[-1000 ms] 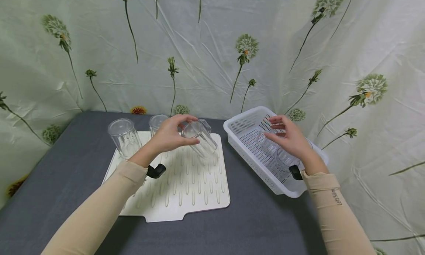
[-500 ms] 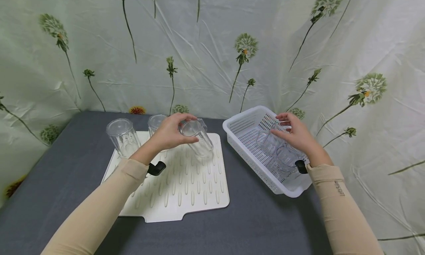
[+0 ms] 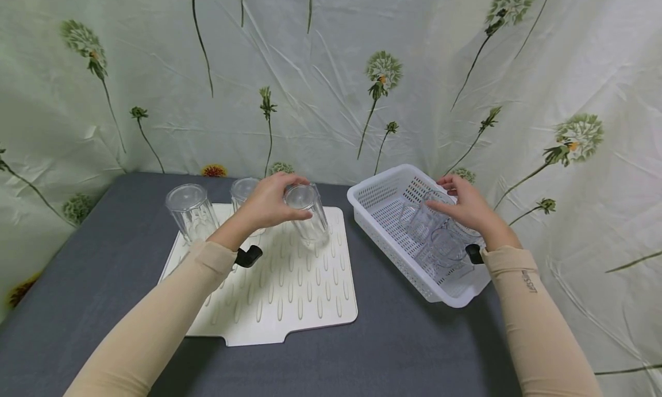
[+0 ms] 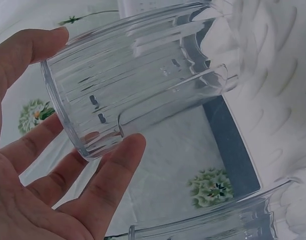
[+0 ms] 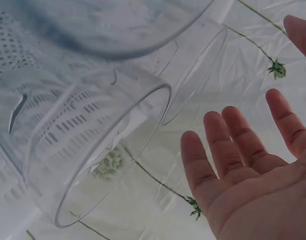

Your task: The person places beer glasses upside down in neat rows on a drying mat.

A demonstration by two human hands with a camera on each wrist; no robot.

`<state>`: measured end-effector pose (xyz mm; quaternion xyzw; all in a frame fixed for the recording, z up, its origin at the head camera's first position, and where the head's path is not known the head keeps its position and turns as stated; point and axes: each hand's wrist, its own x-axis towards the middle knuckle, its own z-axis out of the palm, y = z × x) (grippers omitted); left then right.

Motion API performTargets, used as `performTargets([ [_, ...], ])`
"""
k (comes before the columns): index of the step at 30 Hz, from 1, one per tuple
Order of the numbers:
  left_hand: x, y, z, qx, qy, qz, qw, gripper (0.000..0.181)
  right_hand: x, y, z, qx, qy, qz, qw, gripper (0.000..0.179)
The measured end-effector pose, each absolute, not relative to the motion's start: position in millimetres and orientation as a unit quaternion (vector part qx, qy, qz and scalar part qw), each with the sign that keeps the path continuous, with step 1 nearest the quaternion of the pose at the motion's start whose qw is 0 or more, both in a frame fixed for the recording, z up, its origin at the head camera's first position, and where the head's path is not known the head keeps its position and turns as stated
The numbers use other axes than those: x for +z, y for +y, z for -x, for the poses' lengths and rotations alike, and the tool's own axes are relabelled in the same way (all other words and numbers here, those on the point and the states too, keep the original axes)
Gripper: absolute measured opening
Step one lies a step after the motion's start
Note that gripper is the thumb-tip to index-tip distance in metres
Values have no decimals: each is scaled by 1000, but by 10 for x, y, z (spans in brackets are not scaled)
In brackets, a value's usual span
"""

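Observation:
My left hand (image 3: 270,204) grips a clear glass mug (image 3: 312,223) by its base, thumb on one side and fingers round the other. The mug stands upside down, rim low at the white drying mat (image 3: 289,311). In the left wrist view its handle (image 4: 168,97) runs along the side by the fingers. My right hand (image 3: 468,206) hovers over the far right side of a white basket (image 3: 385,243), fingers relaxed and apart. Clear glass mugs lie inside; in the right wrist view one mug's open rim (image 5: 165,92) faces the fingers, with nothing held.
Two more upturned glasses, one (image 3: 193,213) at the mat's back left corner and another (image 3: 243,191) beside my left hand, stand on the left. A dark grey cloth (image 3: 362,357) covers the table. Behind hangs a flower-print curtain (image 3: 320,98).
The mug in my left hand has swung from tilted to nearly upright, lowered at the mat. My right hand has shifted right and slightly back over the basket.

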<state>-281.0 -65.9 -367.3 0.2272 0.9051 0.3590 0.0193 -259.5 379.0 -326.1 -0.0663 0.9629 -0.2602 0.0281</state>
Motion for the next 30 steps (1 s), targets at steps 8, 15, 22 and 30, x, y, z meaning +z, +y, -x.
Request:
performTargets([
  [8, -3661, -637, 2871, 343, 913, -221, 23, 70, -3276, 3817, 2631, -229, 970, 54, 69, 79],
  [15, -3667, -630, 2920, 327, 920, -216, 23, 71, -3316, 3877, 2664, -231, 969, 53, 77, 84],
  [22, -3635, -606, 2920, 312, 928, -204, 31, 70, -3357, 3939, 2689, -223, 971, 49, 75, 86],
  [30, -3640, -565, 2934, 299, 933, -198, 35, 70, -3356, 3955, 2695, -223, 970, 34, 89, 90],
])
